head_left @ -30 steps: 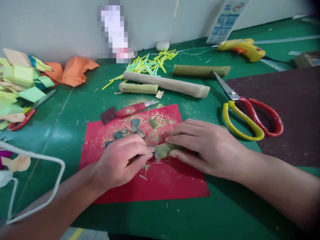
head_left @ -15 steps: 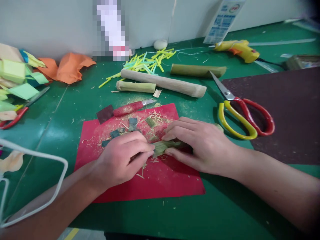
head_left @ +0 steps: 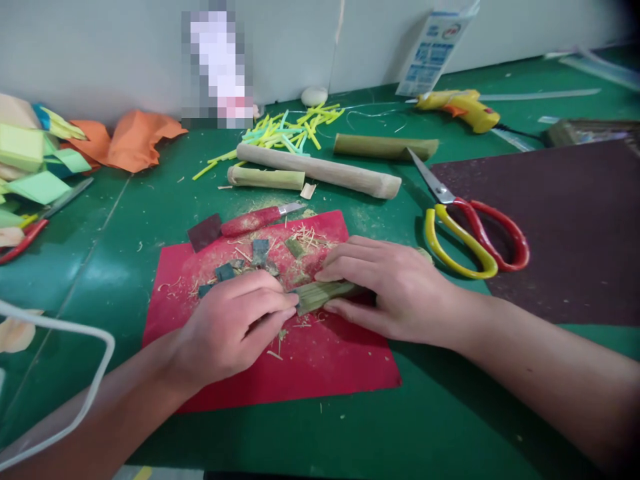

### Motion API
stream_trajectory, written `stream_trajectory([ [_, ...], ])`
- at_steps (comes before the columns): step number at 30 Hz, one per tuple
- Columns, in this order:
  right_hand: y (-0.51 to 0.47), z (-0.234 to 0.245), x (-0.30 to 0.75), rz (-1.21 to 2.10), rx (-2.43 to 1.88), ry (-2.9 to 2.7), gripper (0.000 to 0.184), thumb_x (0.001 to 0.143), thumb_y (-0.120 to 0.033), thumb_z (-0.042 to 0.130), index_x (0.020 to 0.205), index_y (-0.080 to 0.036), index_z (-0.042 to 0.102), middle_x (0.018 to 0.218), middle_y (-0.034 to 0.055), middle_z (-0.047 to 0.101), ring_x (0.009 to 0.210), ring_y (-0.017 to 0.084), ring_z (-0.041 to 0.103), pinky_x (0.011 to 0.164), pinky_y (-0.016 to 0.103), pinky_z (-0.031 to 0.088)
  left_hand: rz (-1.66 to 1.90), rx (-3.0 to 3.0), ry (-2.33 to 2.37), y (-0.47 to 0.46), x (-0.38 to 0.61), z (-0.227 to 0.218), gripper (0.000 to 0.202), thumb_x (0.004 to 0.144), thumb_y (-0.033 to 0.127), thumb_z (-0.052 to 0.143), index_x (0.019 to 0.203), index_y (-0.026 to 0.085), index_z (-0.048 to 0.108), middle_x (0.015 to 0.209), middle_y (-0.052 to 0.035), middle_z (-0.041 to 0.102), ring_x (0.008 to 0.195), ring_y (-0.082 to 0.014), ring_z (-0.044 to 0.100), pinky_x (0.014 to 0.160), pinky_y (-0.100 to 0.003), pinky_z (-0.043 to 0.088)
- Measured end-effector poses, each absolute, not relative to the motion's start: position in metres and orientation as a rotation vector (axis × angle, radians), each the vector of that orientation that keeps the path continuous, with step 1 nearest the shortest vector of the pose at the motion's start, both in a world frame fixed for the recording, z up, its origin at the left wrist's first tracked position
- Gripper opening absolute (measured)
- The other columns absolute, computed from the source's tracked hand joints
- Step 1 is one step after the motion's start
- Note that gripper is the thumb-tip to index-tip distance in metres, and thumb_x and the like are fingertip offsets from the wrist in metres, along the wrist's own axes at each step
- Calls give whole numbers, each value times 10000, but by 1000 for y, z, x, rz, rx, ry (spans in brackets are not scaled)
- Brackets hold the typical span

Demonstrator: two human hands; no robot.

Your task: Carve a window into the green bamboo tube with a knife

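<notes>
My right hand (head_left: 387, 287) holds a short split piece of green bamboo (head_left: 320, 296) down on the red sheet (head_left: 300, 370), thumb on the near side and fingers on the far side. My left hand (head_left: 240, 323) is closed in a pinch at the bamboo's left end. A dark edge, like the sandpaper scraps lying near, shows at its fingertips; most of it is hidden. Beyond my left hand lie dark green sandpaper scraps (head_left: 260, 251), pale shavings and dust. A red-handled carving knife (head_left: 253, 221) rests at the sheet's far edge beside a dark red square (head_left: 205, 232).
Bamboo lengths (head_left: 320, 170) and cut yellow-green straws (head_left: 280, 133) lie further back. Red-and-yellow scissors (head_left: 465, 230) rest right of my right hand, near a dark brown sheet (head_left: 560, 247). A yellow glue gun (head_left: 460, 110) sits behind. A white wire frame (head_left: 97, 333) stands at the left.
The view has shifted slightly, so most things appear further left. Both hands keep nearly the same hold at the bamboo.
</notes>
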State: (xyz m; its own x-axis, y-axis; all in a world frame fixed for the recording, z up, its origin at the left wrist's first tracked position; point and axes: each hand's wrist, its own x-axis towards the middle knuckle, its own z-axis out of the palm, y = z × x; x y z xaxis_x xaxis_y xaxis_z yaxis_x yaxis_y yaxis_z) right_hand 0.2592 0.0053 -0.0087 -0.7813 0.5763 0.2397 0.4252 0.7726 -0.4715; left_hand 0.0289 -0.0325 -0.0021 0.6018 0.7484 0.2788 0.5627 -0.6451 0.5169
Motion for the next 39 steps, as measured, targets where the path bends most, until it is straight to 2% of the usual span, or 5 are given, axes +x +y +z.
stream_trajectory([
  [4, 6, -10, 259, 566, -749, -2589, 198, 821, -261, 534, 996, -175, 568, 980, 73, 621, 904, 193, 547, 755, 317, 413, 739, 2485, 1032, -32, 31, -4, 101, 853, 151, 528, 855, 135, 627, 795, -46, 625, 720, -110, 581, 656, -212, 475],
  [16, 7, -10, 260, 563, -761, -2578, 200, 800, -258, 555, 979, -172, 582, 971, 65, 625, 891, 191, 560, 739, 311, 424, 700, 2552, 964, -32, 27, -7, 106, 850, 131, 522, 887, 134, 622, 854, -61, 622, 783, -130, 586, 717, -251, 478],
  [24, 7, -11, 260, 535, -751, -2569, 221, 809, -272, 554, 1008, -178, 585, 1002, 68, 626, 913, 190, 564, 752, 305, 429, 681, 2599, 992, -34, 31, -4, 136, 863, 139, 502, 804, 130, 624, 792, -52, 609, 702, -115, 554, 639, -238, 450],
  [35, 7, -12, 261, 511, -735, -2576, 219, 822, -274, 543, 1010, -175, 593, 1037, 66, 612, 932, 183, 556, 772, 303, 428, 648, 2643, 1000, -36, 27, -6, 122, 854, 122, 512, 869, 138, 632, 835, -56, 621, 746, -127, 574, 681, -251, 460],
  [39, 8, -12, 260, 504, -728, -2592, 205, 833, -281, 528, 990, -167, 596, 1004, 71, 618, 916, 184, 558, 759, 302, 427, 701, 2669, 997, -35, 30, -5, 113, 848, 129, 520, 827, 132, 631, 817, -61, 621, 741, -134, 578, 672, -259, 462],
])
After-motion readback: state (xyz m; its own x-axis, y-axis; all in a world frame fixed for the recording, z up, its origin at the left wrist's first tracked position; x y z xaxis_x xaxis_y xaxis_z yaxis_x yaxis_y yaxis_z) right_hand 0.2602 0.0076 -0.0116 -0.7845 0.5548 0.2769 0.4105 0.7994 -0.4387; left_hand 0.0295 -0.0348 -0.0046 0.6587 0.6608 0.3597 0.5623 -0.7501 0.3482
